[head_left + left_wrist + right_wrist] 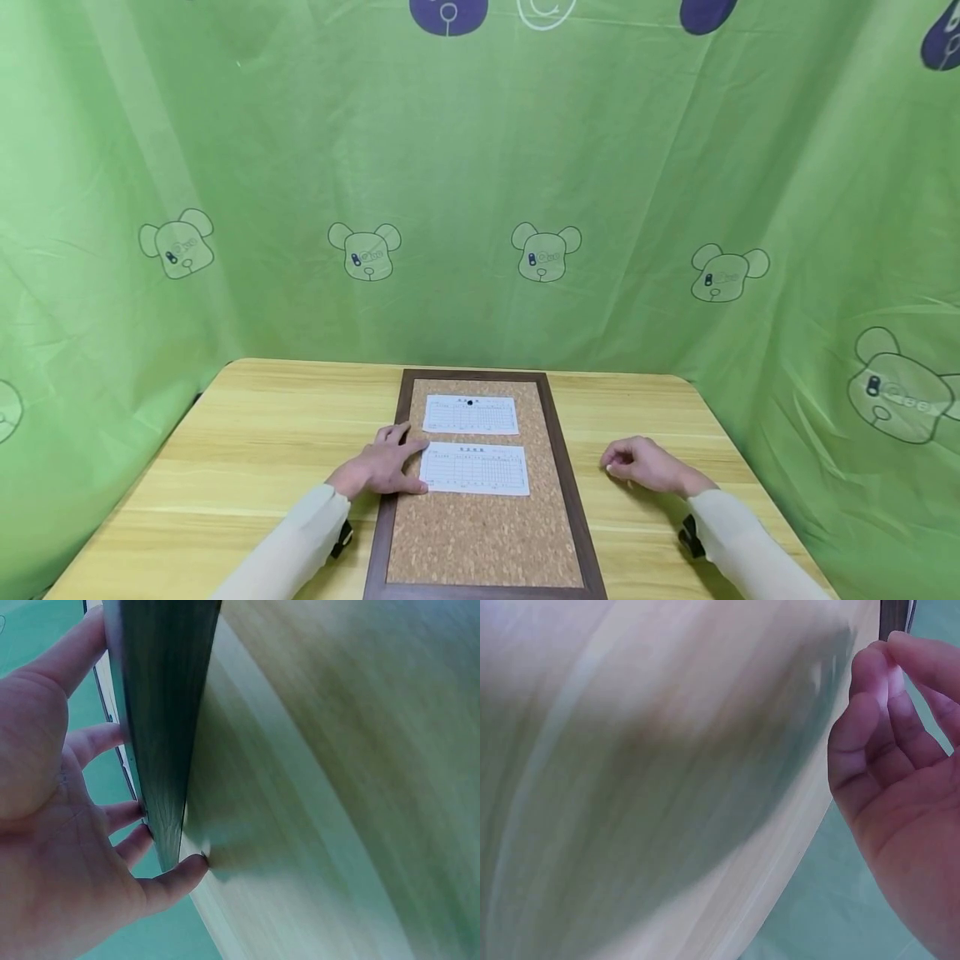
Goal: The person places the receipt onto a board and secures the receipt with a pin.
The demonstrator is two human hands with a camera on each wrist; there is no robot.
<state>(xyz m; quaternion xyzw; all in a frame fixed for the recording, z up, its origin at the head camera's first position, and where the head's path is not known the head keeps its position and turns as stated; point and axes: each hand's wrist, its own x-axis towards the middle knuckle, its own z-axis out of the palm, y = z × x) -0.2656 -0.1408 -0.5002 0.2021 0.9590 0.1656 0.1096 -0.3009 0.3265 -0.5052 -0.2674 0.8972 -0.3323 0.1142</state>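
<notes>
A cork board (480, 542) with a dark wooden frame lies on the table. Two white printed forms lie on its cork: an upper form (450, 417) with a black pushpin (470, 402) near its top edge, and a lower form (474, 468). My left hand (386, 467) spreads over the board's left frame, thumb and fingertips at the lower form's left edge; in the left wrist view its little finger reaches past the frame's side (161, 712). Right of the board, my right hand (645, 465) is above the table, fingers curled and thumb against the index fingertip. Nothing shows between them.
The light wood-grain table (262, 433) extends on both sides of the board. A green curtain (457, 183) with bear drawings hangs behind the table and along its sides. Each wrist carries a black device, such as the right one (691, 537).
</notes>
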